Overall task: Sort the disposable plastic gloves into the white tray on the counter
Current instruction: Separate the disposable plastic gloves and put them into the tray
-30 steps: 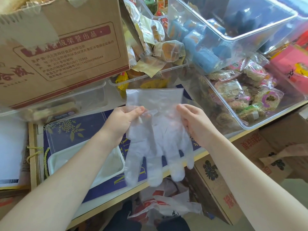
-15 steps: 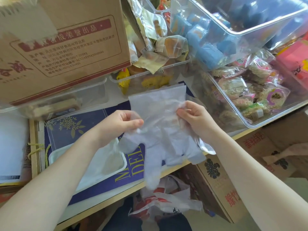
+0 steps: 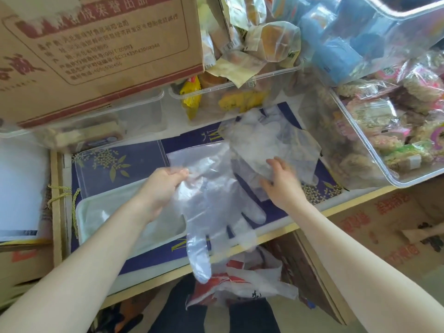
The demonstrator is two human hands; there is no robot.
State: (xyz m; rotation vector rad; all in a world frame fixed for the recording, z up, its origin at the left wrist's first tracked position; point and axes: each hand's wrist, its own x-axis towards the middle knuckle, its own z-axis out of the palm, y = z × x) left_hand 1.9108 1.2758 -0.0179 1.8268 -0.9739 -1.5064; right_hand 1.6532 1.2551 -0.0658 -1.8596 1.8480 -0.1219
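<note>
Clear plastic glove [image 3: 211, 203] pinched at its cuff by our left hand [image 3: 163, 188], hanging fingers-down over the white tray [image 3: 81, 212], our right hand [image 3: 280, 181] loosely spread, resting on the crumpled gloves [image 3: 271, 140] on the counter [image 3: 276, 236]

There is just one view, from a camera worn on the person's head, tipped forward and steeply down. It sits close over the counter [image 3: 271, 233], so both forearms run in from the bottom corners toward the middle. The wide lens bends the counter's front edge and the cardboard box [image 3: 96, 56] at the upper left. Past the counter's edge it takes in the floor below.
</note>
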